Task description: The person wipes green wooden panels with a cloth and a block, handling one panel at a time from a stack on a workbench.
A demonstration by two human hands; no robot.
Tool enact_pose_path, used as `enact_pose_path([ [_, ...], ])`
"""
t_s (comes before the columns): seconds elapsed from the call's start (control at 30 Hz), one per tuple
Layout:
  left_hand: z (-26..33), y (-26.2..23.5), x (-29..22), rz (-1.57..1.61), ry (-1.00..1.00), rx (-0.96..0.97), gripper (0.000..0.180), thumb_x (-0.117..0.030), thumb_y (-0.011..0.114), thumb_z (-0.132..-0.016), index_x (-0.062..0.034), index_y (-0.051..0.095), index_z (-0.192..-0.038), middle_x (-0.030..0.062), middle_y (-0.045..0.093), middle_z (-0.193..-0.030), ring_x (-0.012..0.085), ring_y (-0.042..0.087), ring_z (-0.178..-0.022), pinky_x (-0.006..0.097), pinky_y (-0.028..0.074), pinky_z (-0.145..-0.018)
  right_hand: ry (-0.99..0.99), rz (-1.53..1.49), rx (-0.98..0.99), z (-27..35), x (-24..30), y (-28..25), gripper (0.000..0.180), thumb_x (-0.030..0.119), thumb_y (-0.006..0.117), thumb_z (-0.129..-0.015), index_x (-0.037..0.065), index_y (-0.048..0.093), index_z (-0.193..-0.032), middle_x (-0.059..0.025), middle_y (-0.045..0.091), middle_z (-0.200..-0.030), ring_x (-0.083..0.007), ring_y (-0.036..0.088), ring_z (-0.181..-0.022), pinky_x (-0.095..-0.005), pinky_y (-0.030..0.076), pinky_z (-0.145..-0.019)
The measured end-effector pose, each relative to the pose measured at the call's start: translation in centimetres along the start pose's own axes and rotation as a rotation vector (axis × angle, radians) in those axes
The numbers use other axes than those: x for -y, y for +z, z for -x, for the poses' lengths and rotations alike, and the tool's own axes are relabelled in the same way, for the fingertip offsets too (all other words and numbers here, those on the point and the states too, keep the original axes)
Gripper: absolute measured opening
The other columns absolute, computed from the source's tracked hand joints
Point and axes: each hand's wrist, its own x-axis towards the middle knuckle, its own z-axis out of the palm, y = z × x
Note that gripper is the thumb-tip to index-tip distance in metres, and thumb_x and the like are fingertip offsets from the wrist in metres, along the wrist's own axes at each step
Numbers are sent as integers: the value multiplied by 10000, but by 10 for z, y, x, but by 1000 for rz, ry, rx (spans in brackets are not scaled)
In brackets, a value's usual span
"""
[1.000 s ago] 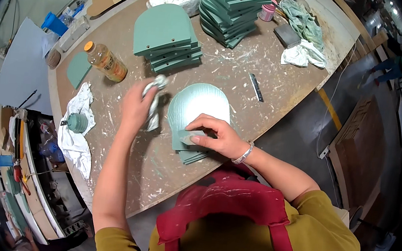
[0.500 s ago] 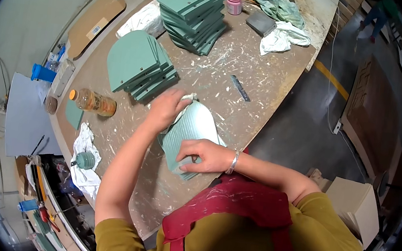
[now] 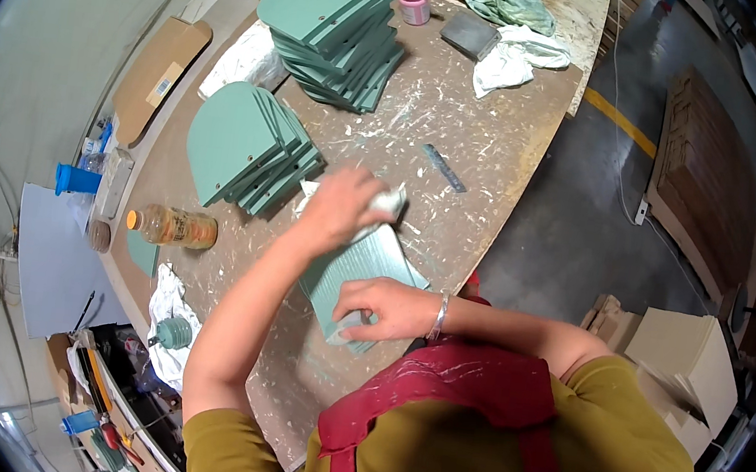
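A pale green grooved panel point(image 3: 357, 273) with a rounded far end lies before me, its surface shiny. My left hand point(image 3: 341, 206) is closed on a white cloth point(image 3: 389, 202), pressing it on the panel's far end. At the near end, my right hand point(image 3: 396, 309), a bracelet on its wrist, grips the panel with curled fingers and thumb. Part of the panel is hidden under both hands. Beyond my left hand stands a short stack of similar green panels point(image 3: 238, 141), with a taller stack point(image 3: 325, 6) behind it.
A small metal ruler point(image 3: 444, 168) lies right of centre. An orange-capped bottle point(image 3: 172, 225) and a small green jar point(image 3: 171, 333) on a white rag are at left. Farther back are a pink bottle point(image 3: 414, 2), a dark block point(image 3: 470, 36) and rags point(image 3: 519, 58). The table edge runs at right.
My left hand has slid the cloth rightward across the panel's far end. My right hand keeps its hold at the near end. The whole view has shifted slightly.
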Motion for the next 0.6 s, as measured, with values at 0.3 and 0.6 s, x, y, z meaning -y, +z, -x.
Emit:
enact_pose_path([
  [0.3, -7, 12, 0, -64, -35, 92, 308, -368, 617, -939, -65, 635, -887, 144, 625, -836, 359, 631, -821, 454, 504, -699, 5, -9, -22, 0, 2, 4, 275, 252, 716, -872, 25, 657, -1015, -105, 611, -974, -247, 647, -761, -349, 518, -702],
  [0.6, 1, 7, 18, -42, -245, 149, 362, -396, 581, -963, -43, 624, -893, 187, 667, -873, 402, 645, -837, 493, 501, -708, -29, 8, -44, -3, 0, 9, 306, 290, 717, -883, 31, 663, -1035, -95, 623, -987, -238, 642, -769, -338, 518, -704],
])
